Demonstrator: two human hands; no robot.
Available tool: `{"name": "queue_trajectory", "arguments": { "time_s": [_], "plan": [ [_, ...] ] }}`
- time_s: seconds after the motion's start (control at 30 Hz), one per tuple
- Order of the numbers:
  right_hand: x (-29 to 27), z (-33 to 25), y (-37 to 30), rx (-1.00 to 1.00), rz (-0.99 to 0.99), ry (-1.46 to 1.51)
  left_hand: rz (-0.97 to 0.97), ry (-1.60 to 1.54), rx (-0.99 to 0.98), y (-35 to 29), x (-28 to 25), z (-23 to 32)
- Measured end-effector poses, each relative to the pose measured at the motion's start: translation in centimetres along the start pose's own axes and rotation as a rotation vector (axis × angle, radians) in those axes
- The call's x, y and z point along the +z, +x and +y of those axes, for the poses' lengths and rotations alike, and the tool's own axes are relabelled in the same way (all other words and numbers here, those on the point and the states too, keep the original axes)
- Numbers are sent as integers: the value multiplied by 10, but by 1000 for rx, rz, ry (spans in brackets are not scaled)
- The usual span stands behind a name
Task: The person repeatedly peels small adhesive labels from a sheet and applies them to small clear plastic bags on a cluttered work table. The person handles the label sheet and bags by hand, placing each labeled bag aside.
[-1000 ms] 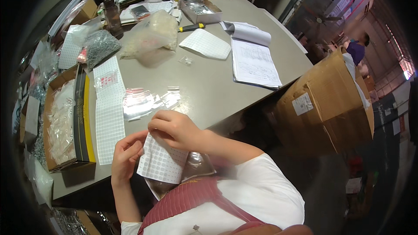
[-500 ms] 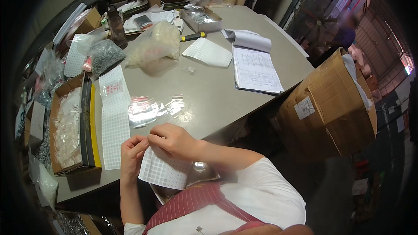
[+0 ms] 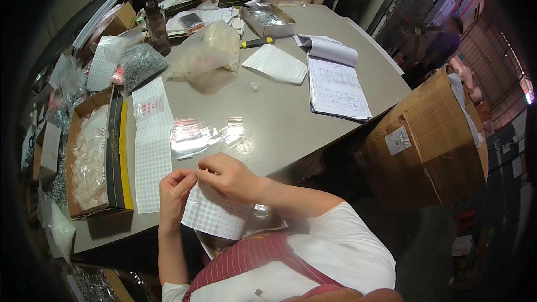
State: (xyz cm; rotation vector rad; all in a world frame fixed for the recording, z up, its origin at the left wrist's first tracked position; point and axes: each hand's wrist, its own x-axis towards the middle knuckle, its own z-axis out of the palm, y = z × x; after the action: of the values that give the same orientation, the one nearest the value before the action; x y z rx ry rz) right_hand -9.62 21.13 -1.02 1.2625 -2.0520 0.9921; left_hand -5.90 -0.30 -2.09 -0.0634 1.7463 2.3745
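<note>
Held upright over the near table edge is a white sheet of round grey stickers (image 3: pixel 212 215). My left hand (image 3: pixel 175 193) pinches its upper left corner, thumb and forefinger pressed together. Curled fingers of my right hand (image 3: pixel 230 178) close on the top edge, right beside the left fingertips; whether a loose sticker is between them is too small to tell. Just beyond my hands lie clear zip bags (image 3: pixel 193 137) in a shiny spread. To their left stretches a long sticker sheet (image 3: pixel 152 173) with a small clear bag (image 3: pixel 150 106) on it.
On the left stands an open box (image 3: pixel 114 190) of small clear bags. Farther back are a bag of grey screws (image 3: pixel 140 67), a bag of pale pieces (image 3: pixel 210 53), a dark bottle (image 3: pixel 155 28), a yellow-black cutter (image 3: pixel 257 42) and a clipboard (image 3: pixel 340 89). A large carton (image 3: pixel 425 140) stands right.
The whole view has shifted slightly, so the table things appear a little farther right. Both hands keep their hold on the sticker sheet, fingertips still together at its top.
</note>
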Motion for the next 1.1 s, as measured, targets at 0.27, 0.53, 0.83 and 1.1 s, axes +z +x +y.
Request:
{"name": "queue_trajectory", "arguments": {
  "time_s": [0.27,0.53,0.83,1.1],
  "plan": [
    [7,1,2,88,7,41,29,12,-12,-1,3,2],
    [-1,2,10,192,-112,221,12,80,-6,-1,4,2],
    [-63,54,1,625,-64,447,40,61,6,-11,8,0],
    [-72,117,-3,677,-195,126,-9,75,73,-12,6,-2]
  ]
}}
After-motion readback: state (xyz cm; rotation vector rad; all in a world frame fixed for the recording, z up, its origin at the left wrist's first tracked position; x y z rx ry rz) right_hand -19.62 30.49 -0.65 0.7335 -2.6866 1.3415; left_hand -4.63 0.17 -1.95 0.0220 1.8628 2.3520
